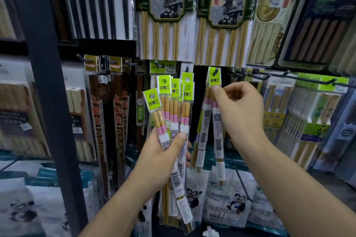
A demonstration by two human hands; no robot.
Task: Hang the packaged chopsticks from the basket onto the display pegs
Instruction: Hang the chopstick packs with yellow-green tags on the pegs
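Both forearms sit low in frame; head view is all I've got. Left hand (165, 152) grips a bundle (173, 113) of chopstick packs, with the fingers wrapped round the middle and the thumb across the front near the QR labels. Bundle stands roughly upright and fans out at the top. I count five green tags on it, but they overlap, so the fifth is unsure. Its lower ends hang well below the wrist.

Right hand (238, 106) is up and to the right of that. Thumb and forefinger pinch one pack (218, 143) just under its green tag. The tag's hole sits over a peg (217, 71), with the peg tip showing through. One more pack (202, 136) hangs just beside it on the left. I can't tell if it shares that peg.

Rest of the rack:
- Two big hotpot packs (165, 11) hang side by side above the hands.
- One card of black sticks (96, 5) is top left, about six sticks visible.
- Two long brown packs (97, 113) with orange characters hang left of the bundle.
- One dark post (48, 82) runs top to bottom on the left.
- Two hooks (286, 74) stick out to the right of the right hand.
- Panda bags (221, 198) sit along the bottom, three pandas visible.
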